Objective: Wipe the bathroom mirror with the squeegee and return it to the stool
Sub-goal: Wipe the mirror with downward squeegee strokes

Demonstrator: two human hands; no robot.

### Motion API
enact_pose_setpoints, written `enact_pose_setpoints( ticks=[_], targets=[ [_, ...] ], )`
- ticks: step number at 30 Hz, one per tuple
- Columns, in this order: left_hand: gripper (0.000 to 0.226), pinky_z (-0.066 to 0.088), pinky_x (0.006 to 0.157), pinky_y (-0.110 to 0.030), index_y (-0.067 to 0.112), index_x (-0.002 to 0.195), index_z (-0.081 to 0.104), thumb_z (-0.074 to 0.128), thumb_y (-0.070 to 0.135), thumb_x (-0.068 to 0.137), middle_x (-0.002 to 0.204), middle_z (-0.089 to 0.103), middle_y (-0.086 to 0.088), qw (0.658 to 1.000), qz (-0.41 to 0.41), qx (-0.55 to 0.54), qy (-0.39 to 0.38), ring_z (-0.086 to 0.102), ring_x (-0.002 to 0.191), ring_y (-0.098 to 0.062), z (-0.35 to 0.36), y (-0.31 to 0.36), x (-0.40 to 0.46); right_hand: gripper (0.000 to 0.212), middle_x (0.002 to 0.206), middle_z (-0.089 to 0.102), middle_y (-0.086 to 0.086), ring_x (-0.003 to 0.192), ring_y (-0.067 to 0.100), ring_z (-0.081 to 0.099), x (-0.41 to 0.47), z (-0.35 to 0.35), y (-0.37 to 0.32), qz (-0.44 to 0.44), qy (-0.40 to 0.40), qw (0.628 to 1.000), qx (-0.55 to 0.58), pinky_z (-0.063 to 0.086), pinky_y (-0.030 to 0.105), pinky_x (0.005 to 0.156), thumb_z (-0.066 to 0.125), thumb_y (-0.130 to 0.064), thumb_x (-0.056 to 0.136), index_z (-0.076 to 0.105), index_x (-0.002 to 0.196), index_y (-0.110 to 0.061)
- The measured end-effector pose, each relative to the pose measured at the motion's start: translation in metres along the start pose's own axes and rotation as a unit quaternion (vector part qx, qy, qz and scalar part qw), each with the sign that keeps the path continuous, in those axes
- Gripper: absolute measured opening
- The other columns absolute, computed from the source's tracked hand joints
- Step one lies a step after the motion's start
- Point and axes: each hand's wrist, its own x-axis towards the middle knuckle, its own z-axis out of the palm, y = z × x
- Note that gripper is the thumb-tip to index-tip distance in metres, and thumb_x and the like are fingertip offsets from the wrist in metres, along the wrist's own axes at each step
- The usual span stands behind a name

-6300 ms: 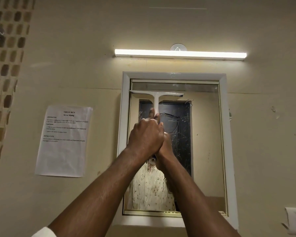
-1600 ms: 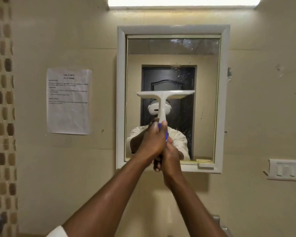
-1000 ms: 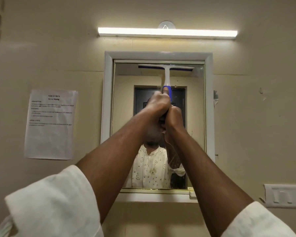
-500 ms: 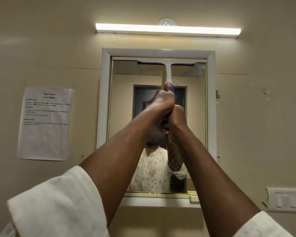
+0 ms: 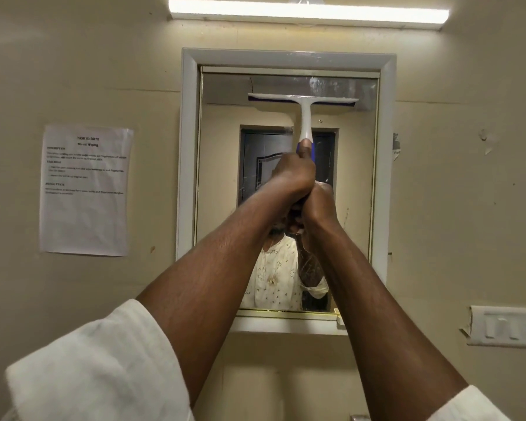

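**Two hands, one squeegee, high on the bathroom mirror**

From your head camera: you hold the squeegee (image 5: 303,100) against the upper part of the mirror (image 5: 219,165), its white blade bar lying level, long axis running left to right, just below the top of the white frame (image 5: 286,57). The handle hangs straight down from the middle of the bar, white above, blue at the grip. Your left hand (image 5: 295,177) has its fingers curled tight round the blue grip, thumb stretched up along it; your right hand (image 5: 321,205) sits just below and beside it, fingers clamped on the lower end of the same handle. Both forearms rise from white sleeves (image 5: 97,366) and cover the middle of the glass, hiding much of the reflection. A streaky wet band shows on the glass above the blade at the right. A lit tube light (image 5: 307,12) runs above the frame, a printed paper sheet (image 5: 85,189) is stuck to the wall on the left, and a white switch plate (image 5: 507,326) sits at lower right
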Motion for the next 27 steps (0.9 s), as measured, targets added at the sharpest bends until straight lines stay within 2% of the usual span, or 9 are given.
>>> enact_pose_setpoints(
  ticks=[3,7,11,16,19,24,27],
  targets=[
    [0.054,0.036,0.054,-0.024,0.008,0.1,0.048,0.017,0.052,0.098,0.073,0.051,-0.004,1.0,0.009,0.008,-0.003,0.051,0.064,-0.011,0.004,-0.009,-0.008,0.034,0.042,0.052,-0.007,0.034,0.005,0.048,-0.01,-0.005,0.005,0.011,-0.008,1.0,0.016,0.039,0.017,0.036,0.036,-0.016,0.097,0.056,0.07,-0.012],
    [0.055,0.038,0.054,-0.024,0.011,0.083,0.05,0.016,0.052,0.098,0.07,0.052,-0.004,1.0,0.006,0.003,-0.008,0.051,0.062,-0.011,0.009,-0.02,-0.021,0.032,0.036,0.05,-0.009,0.032,0.004,0.047,-0.023,-0.01,0.012,0.03,-0.01,0.999,0.011,0.038,0.017,0.034,0.035,-0.015,0.098,0.055,0.074,-0.01],
    [0.054,0.04,0.058,-0.024,0.01,0.094,0.05,0.016,0.051,0.098,0.071,0.052,-0.004,1.0,0.001,0.009,-0.011,0.051,0.062,-0.011,0.014,-0.031,-0.032,0.032,0.033,0.048,-0.009,0.029,0.003,0.045,-0.038,-0.014,0.02,0.049,-0.013,0.999,0.014,0.036,0.015,0.032,0.035,-0.015,0.098,0.052,0.072,-0.01],
    [0.051,0.051,0.088,-0.04,0.015,0.096,0.048,0.015,0.054,0.097,0.079,0.056,-0.004,1.0,-0.015,0.022,-0.006,0.061,0.084,-0.021,0.019,-0.048,-0.05,0.028,0.035,0.048,-0.009,0.031,0.005,0.044,-0.061,-0.018,0.033,0.072,-0.024,0.997,0.034,0.035,0.017,0.034,0.036,-0.016,0.096,0.053,0.074,-0.011],
    [0.048,0.049,0.095,-0.046,0.018,0.09,0.047,0.016,0.054,0.097,0.083,0.056,-0.004,1.0,-0.02,0.015,-0.002,0.061,0.092,-0.025,0.022,-0.059,-0.063,0.027,0.036,0.048,-0.009,0.032,0.006,0.044,-0.075,-0.02,0.041,0.078,-0.027,0.996,0.028,0.035,0.02,0.036,0.035,-0.017,0.096,0.055,0.08,-0.01],
    [0.049,0.049,0.094,-0.045,0.015,0.094,0.047,0.018,0.055,0.097,0.104,0.063,-0.014,0.999,-0.037,-0.001,-0.011,0.062,0.095,-0.025,0.028,-0.074,-0.078,0.029,0.037,0.047,-0.008,0.033,0.007,0.043,-0.094,-0.026,0.051,0.098,-0.027,0.995,0.02,0.034,0.02,0.034,0.034,-0.016,0.096,0.056,0.08,-0.008],
    [0.05,0.05,0.078,-0.035,0.017,0.079,0.049,0.019,0.053,0.097,0.086,0.062,-0.007,0.999,-0.036,-0.006,-0.014,0.061,0.079,-0.018,0.032,-0.084,-0.087,0.031,0.044,0.049,-0.002,0.034,0.007,0.044,-0.105,-0.029,0.057,0.101,-0.018,0.995,0.008,0.034,0.019,0.033,0.035,-0.016,0.097,0.058,0.078,-0.009]
  ],
)
